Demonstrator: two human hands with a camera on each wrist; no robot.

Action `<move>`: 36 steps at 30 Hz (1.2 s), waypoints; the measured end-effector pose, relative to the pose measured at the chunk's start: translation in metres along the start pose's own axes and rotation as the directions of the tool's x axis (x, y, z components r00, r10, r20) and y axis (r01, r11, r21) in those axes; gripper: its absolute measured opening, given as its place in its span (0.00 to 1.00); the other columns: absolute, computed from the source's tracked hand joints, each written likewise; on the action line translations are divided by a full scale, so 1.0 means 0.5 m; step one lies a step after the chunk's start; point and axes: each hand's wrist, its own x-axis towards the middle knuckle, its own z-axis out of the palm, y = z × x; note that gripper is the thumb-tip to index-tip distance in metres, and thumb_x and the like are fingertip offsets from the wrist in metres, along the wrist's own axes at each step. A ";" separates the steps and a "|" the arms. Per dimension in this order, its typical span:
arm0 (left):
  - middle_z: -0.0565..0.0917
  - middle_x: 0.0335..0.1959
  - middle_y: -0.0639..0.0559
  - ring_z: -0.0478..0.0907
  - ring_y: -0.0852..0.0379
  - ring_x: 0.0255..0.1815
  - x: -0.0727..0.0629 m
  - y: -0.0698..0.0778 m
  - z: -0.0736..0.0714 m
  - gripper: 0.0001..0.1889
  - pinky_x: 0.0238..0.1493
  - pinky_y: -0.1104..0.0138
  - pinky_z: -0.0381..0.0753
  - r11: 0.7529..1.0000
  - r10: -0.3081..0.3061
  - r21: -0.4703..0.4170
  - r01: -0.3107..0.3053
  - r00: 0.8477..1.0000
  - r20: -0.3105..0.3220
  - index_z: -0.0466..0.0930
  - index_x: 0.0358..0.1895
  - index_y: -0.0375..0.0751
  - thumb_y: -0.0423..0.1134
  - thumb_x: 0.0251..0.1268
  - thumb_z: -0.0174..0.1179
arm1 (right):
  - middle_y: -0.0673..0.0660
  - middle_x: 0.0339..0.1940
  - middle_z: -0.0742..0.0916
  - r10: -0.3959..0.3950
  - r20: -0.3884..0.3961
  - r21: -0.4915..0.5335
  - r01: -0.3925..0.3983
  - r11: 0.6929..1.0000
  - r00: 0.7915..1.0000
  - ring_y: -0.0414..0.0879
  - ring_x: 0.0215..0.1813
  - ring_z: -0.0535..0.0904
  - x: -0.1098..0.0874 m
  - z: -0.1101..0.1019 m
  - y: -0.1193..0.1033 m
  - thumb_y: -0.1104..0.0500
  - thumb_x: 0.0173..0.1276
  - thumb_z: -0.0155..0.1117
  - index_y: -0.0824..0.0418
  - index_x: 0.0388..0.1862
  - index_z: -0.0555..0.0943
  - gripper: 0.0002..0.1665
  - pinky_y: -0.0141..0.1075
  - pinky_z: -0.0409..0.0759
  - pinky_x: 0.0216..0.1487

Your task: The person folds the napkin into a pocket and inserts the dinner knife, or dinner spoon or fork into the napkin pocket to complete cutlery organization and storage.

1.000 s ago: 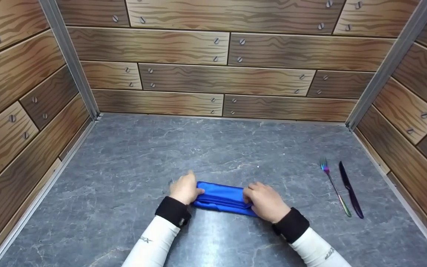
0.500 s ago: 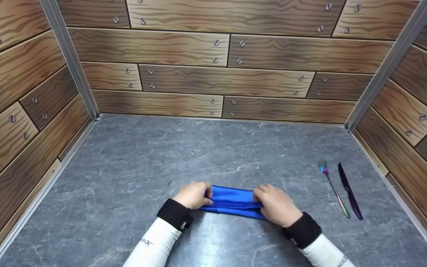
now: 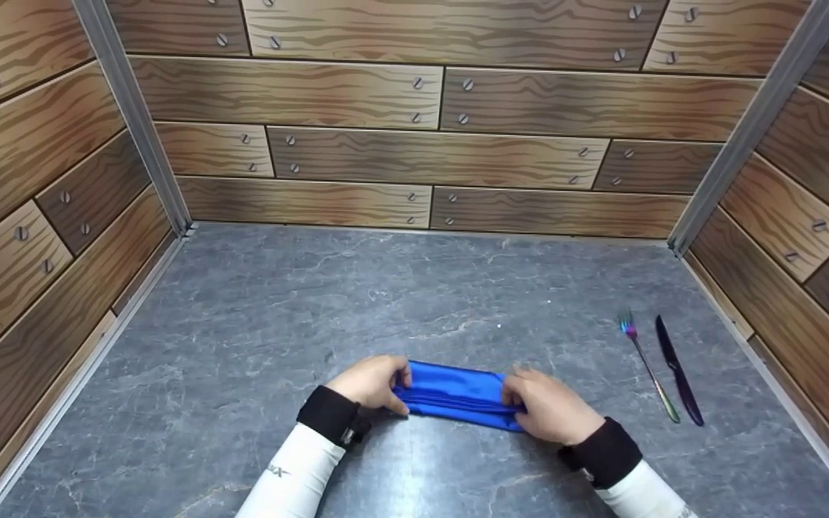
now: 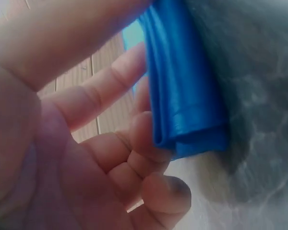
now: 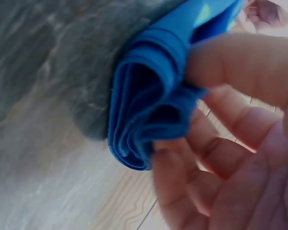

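A folded blue satin napkin (image 3: 450, 392) lies as a long strip on the grey tabletop, its layers stacked along the near side. At its left end my left hand (image 3: 371, 383) holds the folds, thumb on the near side and fingers on the far side. My right hand (image 3: 551, 404) pinches the right end between thumb and fingers. In the right wrist view the end of the napkin (image 5: 139, 110) shows rolled, looping layers beside the thumb. The left wrist view shows the other end of the napkin (image 4: 187, 96), flatter, with curled fingers (image 4: 144, 129) against its edge.
To the right lie a rainbow-coloured fork (image 3: 646, 363) and a dark purple knife (image 3: 679, 370), side by side. Walls with a wood-plank print (image 3: 429, 151) enclose the grey marbled tabletop (image 3: 299, 288) at the back and both sides.
The napkin has shifted to the right and slightly nearer, with the right hand moving along. My left hand has changed its hold on the left end, fingers now curling over the far side.
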 end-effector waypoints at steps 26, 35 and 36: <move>0.92 0.64 0.34 0.88 0.34 0.72 -0.006 0.033 0.011 0.11 0.73 0.40 0.90 0.989 -0.059 0.123 0.083 0.981 -0.183 0.92 0.45 0.45 0.33 0.66 0.84 | 0.57 0.40 0.89 0.001 -0.221 -0.173 -0.040 0.984 0.975 0.56 0.44 0.85 0.000 0.095 0.108 0.69 0.56 0.92 0.63 0.40 0.90 0.17 0.52 0.90 0.45; 0.91 0.57 0.44 0.88 0.41 0.65 0.002 0.023 0.027 0.14 0.66 0.46 0.94 0.953 0.024 0.296 0.059 0.962 -0.270 1.00 0.54 0.50 0.30 0.72 0.76 | 0.67 0.51 0.92 0.079 -0.154 -0.179 -0.107 0.978 0.985 0.66 0.56 0.89 -0.002 0.052 0.072 0.74 0.67 0.76 0.74 0.57 0.93 0.19 0.64 0.93 0.56; 0.91 0.54 0.46 0.89 0.43 0.63 0.002 0.023 0.029 0.14 0.63 0.47 0.95 0.945 0.028 0.320 0.064 0.961 -0.274 1.00 0.53 0.52 0.31 0.72 0.76 | 0.66 0.51 0.93 0.071 -0.159 -0.199 -0.102 0.975 0.985 0.65 0.55 0.90 -0.003 0.056 0.079 0.73 0.66 0.75 0.72 0.57 0.94 0.19 0.64 0.93 0.55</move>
